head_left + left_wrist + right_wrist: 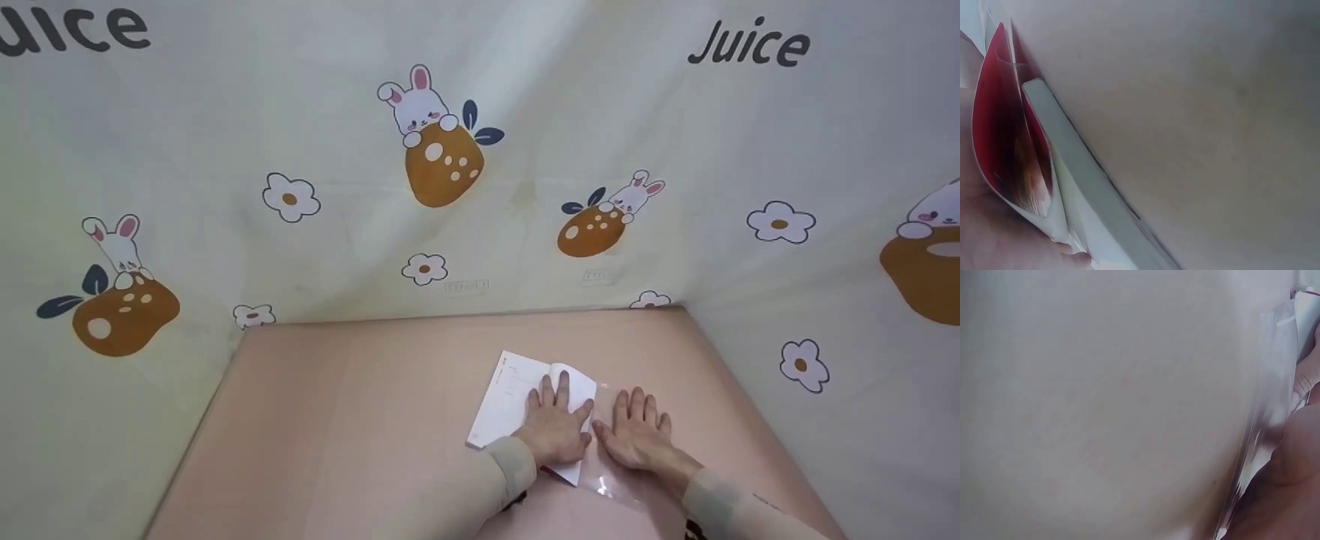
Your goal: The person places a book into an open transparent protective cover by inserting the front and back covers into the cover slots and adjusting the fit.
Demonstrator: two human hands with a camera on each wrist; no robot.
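An open white book (499, 401) lies slanted, with faint print near the edge of its left page. My left hand (553, 427) presses on its right-hand leaf with fingers spread. A clear plastic sheet (604, 484) sticks out from the book's right side. On that sheet rests my right hand (641, 435), its fingers straight and its thumb close to the book's edge. The left wrist view shows a curved flap with a red inner side (991, 118) beside the thick page block (1092, 180). Clear plastic (1276, 365) runs along the right hand in the right wrist view.
The book lies on a pinkish table (337, 420). Pale cloth (337, 255) printed with rabbits, fruit and flowers hangs around the table's back and sides.
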